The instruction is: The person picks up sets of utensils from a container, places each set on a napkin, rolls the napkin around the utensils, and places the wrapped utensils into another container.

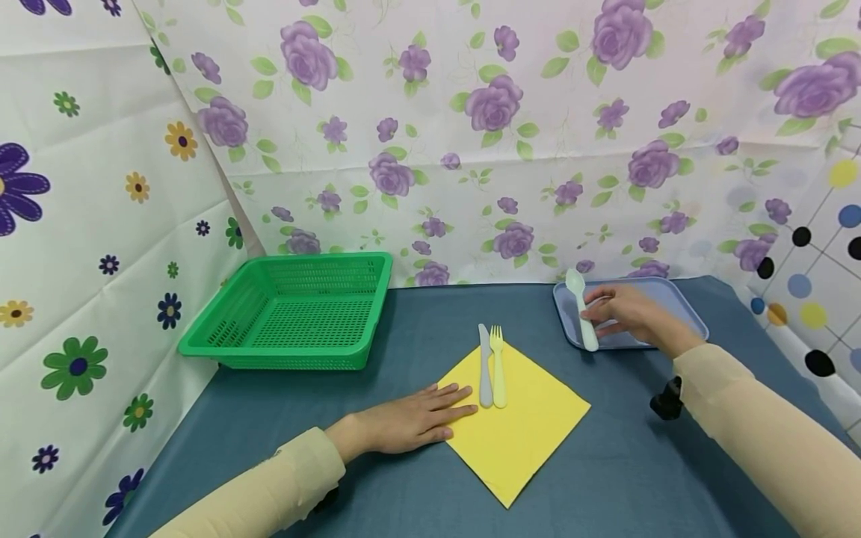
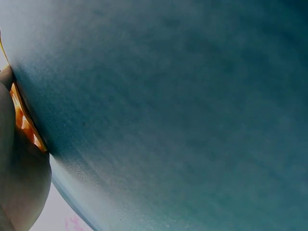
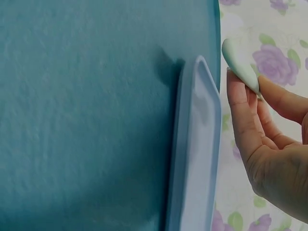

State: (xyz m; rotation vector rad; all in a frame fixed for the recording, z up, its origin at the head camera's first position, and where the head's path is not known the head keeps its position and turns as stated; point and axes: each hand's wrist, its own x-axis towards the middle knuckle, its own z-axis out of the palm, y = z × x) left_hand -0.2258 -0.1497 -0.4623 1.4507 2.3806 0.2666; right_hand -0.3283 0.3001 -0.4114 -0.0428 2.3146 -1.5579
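My right hand (image 1: 625, 311) pinches a pale green spoon (image 1: 581, 308) by its handle, bowl pointing away, over the left part of a blue tray (image 1: 693, 317). In the right wrist view the thumb and fingertips hold the spoon (image 3: 240, 66) above the tray (image 3: 199, 159). My left hand (image 1: 420, 420) lies flat, fingers spread, on the left corner of a yellow napkin (image 1: 521, 448). On the napkin's upper part a grey knife (image 1: 485, 370) and a yellow fork (image 1: 498, 370) lie side by side, just beyond the left fingertips. The left wrist view shows mostly tabletop, with part of the hand (image 2: 24, 187) at its left edge.
A green plastic basket (image 1: 282, 353) stands at the back left of the dark blue tabletop (image 1: 430, 321). Flowered cloth (image 1: 444, 90) hangs behind and at the left side. A dotted covering (image 1: 824, 276) stands along the right.
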